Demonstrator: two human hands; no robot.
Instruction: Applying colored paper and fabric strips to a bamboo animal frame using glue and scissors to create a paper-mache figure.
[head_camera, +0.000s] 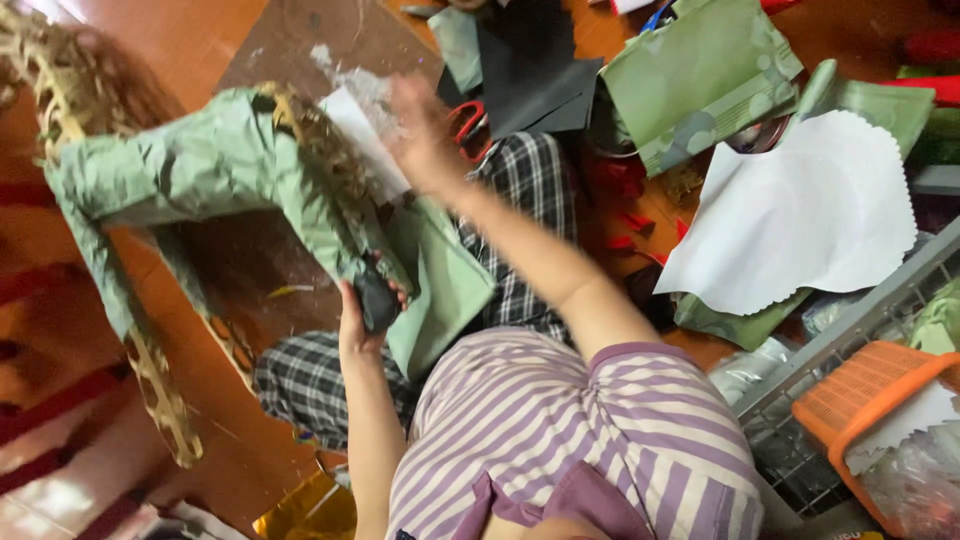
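Green paper covers one woven frame (200, 170), its black-tipped leg clasped by left hand (360, 320); right hand (425, 140) blurred, grip unclear.

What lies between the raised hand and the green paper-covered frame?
Nothing visible does. The right hand, blurred, is raised just right of the frame, with only a white sheet behind it. The left hand already grips the frame's dark foot.

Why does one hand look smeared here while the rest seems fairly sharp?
In the head view, the right hand is motion-blurred, its fingers indistinct; the left hand, gripping a dark object at the green paper-covered frame, is sharper. Soft glare brightens the floor at lower left, and the white paper looks slightly washed out.
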